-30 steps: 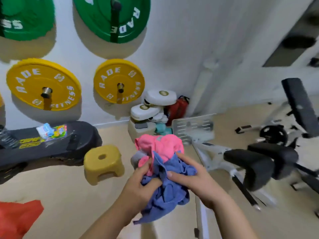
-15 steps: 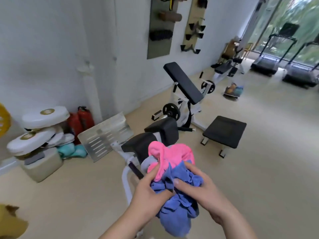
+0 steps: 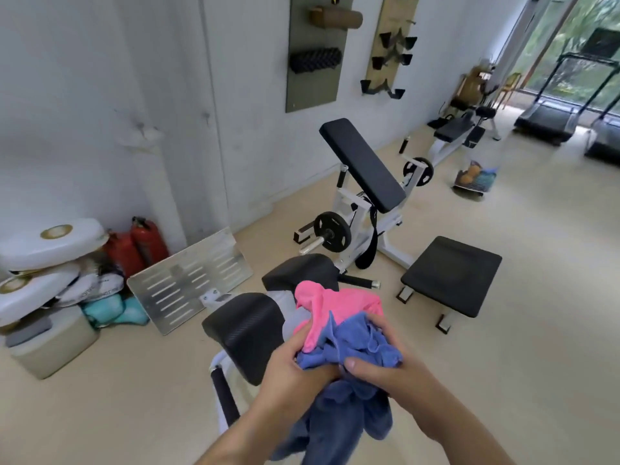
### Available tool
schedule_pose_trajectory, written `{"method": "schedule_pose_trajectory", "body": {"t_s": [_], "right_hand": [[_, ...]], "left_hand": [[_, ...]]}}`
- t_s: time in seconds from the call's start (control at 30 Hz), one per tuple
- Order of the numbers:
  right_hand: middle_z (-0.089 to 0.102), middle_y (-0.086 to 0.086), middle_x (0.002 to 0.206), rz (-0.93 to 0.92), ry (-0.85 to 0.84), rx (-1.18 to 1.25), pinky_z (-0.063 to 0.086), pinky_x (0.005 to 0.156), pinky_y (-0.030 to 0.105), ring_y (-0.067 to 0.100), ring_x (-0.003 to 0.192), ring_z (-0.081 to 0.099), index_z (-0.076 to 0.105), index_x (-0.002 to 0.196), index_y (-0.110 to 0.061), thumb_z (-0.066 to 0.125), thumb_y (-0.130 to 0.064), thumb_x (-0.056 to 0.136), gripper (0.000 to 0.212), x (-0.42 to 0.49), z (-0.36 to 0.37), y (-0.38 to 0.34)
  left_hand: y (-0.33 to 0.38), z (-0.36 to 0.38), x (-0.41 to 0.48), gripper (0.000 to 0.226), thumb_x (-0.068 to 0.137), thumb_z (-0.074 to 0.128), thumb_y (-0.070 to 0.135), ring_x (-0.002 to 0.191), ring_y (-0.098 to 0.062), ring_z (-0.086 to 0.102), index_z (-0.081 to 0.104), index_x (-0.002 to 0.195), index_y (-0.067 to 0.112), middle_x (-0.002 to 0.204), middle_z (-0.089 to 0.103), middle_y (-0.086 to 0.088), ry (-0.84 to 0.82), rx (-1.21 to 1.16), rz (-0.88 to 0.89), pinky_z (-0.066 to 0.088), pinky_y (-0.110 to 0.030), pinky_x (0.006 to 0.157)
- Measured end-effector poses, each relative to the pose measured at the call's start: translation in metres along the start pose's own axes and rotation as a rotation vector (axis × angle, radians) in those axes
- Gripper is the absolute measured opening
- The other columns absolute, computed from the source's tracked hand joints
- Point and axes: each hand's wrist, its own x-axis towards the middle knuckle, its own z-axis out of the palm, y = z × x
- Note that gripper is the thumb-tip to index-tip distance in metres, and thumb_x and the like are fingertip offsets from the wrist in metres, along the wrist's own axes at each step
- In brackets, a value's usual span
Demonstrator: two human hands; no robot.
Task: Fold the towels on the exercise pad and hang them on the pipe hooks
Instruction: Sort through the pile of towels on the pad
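Left grip (image 3: 295,367): closed on the towel bundle from the left. I read its fingers as curled into the blue towel (image 3: 355,417), just under the pink towel (image 3: 339,303).
Right grip (image 3: 385,374): closed on the same bundle from the right, with its thumb pressed flat on the blue cloth and its fingers wrapped over the top.
Pink towel: crumpled and riding on the far side of the bundle, touching the blue one.
Blue towel: bunched between both grips, with a loose end hanging below them towards the near edge.
Grey cloth (image 3: 291,325): a fold showing just left of the pink. I cannot tell whether it is another towel.
Bundle's place: held in the air at the near centre, above the floor, none of it folded.
Padded rollers (image 3: 245,330): two black ones on a white frame, just left of and beyond the bundle.
Slanted bench pad (image 3: 362,162): black and tilted, farther off at centre, with a weight plate (image 3: 332,231) on the machine below it.
Flat bench seat (image 3: 453,273): black, to the right of the bundle.
Fire extinguishers (image 3: 147,243): red, against the wall at far left, beside a slotted metal plate (image 3: 191,280) that leans nearby.
Treadmills (image 3: 543,119): far right, by the window.
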Motion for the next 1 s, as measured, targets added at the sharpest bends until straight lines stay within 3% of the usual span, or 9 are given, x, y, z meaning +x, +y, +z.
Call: {"method": "schedule_pose_trajectory", "body": {"t_s": [0.1, 0.2, 0.33, 0.47, 0.57, 0.7, 0.77, 0.9, 1.0], "right_hand": [[0.072, -0.009, 0.124, 0.022, 0.020, -0.031, 0.058, 0.099, 0.044, 0.013, 0.113, 0.070, 0.062, 0.125, -0.045, 0.088, -0.025, 0.073, 0.062, 0.068, -0.023, -0.017], [0.072, 0.014, 0.115, -0.001, -0.021, -0.052, 0.055, 0.100, 0.047, 0.021, 0.103, 0.072, 0.067, 0.120, -0.024, 0.081, -0.015, 0.083, 0.040, 0.129, -0.038, -0.037], [0.074, -0.015, 0.116, 0.008, -0.077, -0.080, 0.056, 0.102, 0.046, 0.010, 0.113, 0.070, 0.063, 0.118, -0.051, 0.087, -0.022, 0.079, 0.054, 0.201, -0.046, -0.060], [0.073, -0.006, 0.122, 0.004, -0.197, -0.104, 0.055, 0.104, 0.045, 0.014, 0.117, 0.069, 0.060, 0.131, -0.037, 0.085, -0.032, 0.070, 0.067, 0.284, -0.045, -0.082], [0.073, -0.001, 0.124, 0.001, -0.307, -0.171, 0.055, 0.104, 0.044, 0.014, 0.116, 0.069, 0.061, 0.132, -0.030, 0.082, -0.032, 0.073, 0.063, 0.345, -0.038, -0.083], [0.070, -0.003, 0.131, 0.033, -0.484, -0.199, 0.050, 0.110, 0.045, 0.017, 0.125, 0.065, 0.060, 0.136, -0.031, 0.087, -0.035, 0.072, 0.069, 0.428, -0.018, -0.061], [0.069, 0.002, 0.134, 0.100, -0.616, -0.202, 0.050, 0.111, 0.045, 0.020, 0.125, 0.065, 0.056, 0.141, -0.025, 0.086, -0.031, 0.076, 0.072, 0.469, -0.010, -0.037], [0.071, -0.003, 0.123, 0.291, -0.766, -0.411, 0.057, 0.099, 0.031, 0.014, 0.114, 0.069, 0.056, 0.136, -0.024, 0.077, -0.020, 0.090, 0.051, 0.507, -0.008, 0.011], [0.075, 0.000, 0.111, 0.218, -0.777, -0.622, 0.057, 0.099, 0.036, 0.022, 0.111, 0.070, 0.067, 0.121, -0.023, 0.065, -0.024, 0.094, 0.027, 0.525, -0.010, 0.040]], "left_hand": [[0.002, 0.004, 0.074, 0.022, 0.093, 0.065, -0.006, 0.097, -0.039, 0.073, 0.075, 0.107, 0.008, 0.097, 0.077, -0.015, 0.059, -0.067, -0.031, 0.063, -0.031, 0.078], [0.011, 0.003, 0.132, 0.031, 0.086, 0.074, -0.005, 0.093, -0.029, 0.076, 0.075, 0.108, 0.016, 0.098, 0.079, -0.012, 0.114, -0.052, -0.002, 0.063, -0.033, 0.078], [0.026, -0.009, 0.193, 0.045, 0.081, 0.080, -0.001, 0.102, -0.027, 0.076, 0.071, 0.119, 0.022, 0.106, 0.079, -0.008, 0.182, -0.071, -0.015, 0.062, -0.042, 0.090], [0.033, -0.027, 0.248, 0.043, 0.080, 0.079, -0.001, 0.103, -0.028, 0.076, 0.072, 0.117, 0.020, 0.105, 0.079, -0.011, 0.298, -0.168, -0.046, 0.060, -0.047, 0.094], [0.030, -0.043, 0.280, 0.040, 0.084, 0.077, -0.001, 0.102, -0.025, 0.076, 0.072, 0.119, 0.017, 0.104, 0.079, -0.011, 0.376, -0.171, -0.077, 0.061, -0.037, 0.089], [0.018, -0.062, 0.319, 0.043, 0.081, 0.080, 0.003, 0.096, -0.014, 0.077, 0.072, 0.116, 0.027, 0.102, 0.081, 0.001, 0.540, -0.150, -0.151, 0.061, -0.024, 0.079], [-0.001, -0.067, 0.337, 0.045, 0.080, 0.083, 0.008, 0.098, -0.013, 0.076, 0.068, 0.116, 0.031, 0.104, 0.080, 0.001, 0.613, -0.143, -0.241, 0.062, -0.025, 0.079], [-0.067, -0.066, 0.358, 0.036, 0.072, 0.080, 0.029, 0.101, -0.024, 0.071, 0.061, 0.103, 0.028, 0.104, 0.071, -0.004, 0.682, 0.096, -0.458, 0.060, -0.041, 0.092], [-0.087, -0.057, 0.364, 0.061, 0.071, 0.071, 0.039, 0.119, -0.026, 0.057, 0.059, 0.130, 0.025, 0.127, 0.052, -0.007, 0.601, 0.232, -0.605, 0.048, -0.034, 0.107]]}}
